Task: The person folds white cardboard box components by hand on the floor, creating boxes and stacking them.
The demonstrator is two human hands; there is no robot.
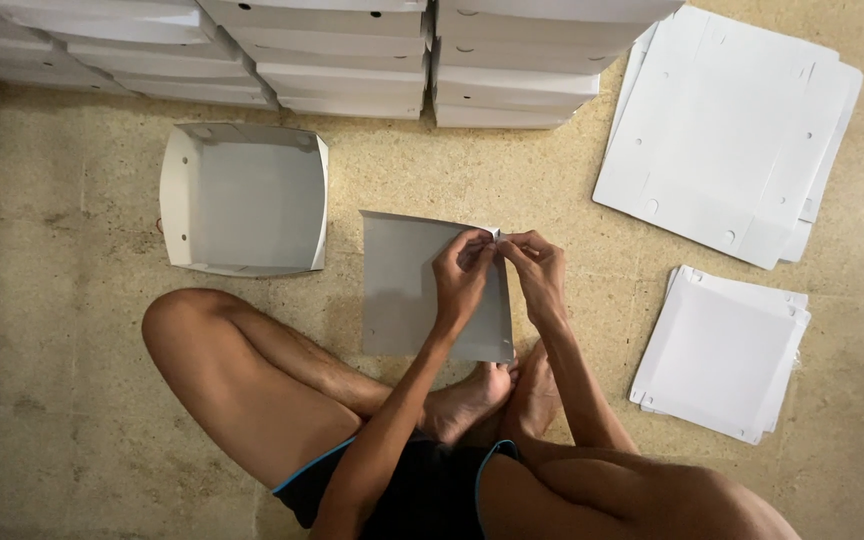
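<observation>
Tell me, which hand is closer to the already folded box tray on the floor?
Left. The left hand pinches the flat card's corner, on the side toward the folded tray. The right hand pinches the same corner, farther from the tray.

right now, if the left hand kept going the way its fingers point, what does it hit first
The left hand points up and right at the corner of the half-folded box sheet, where it would first meet the right hand, probably already touching.

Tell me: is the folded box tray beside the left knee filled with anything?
No, the folded box tray on the floor shows only its bare white inside.
</observation>
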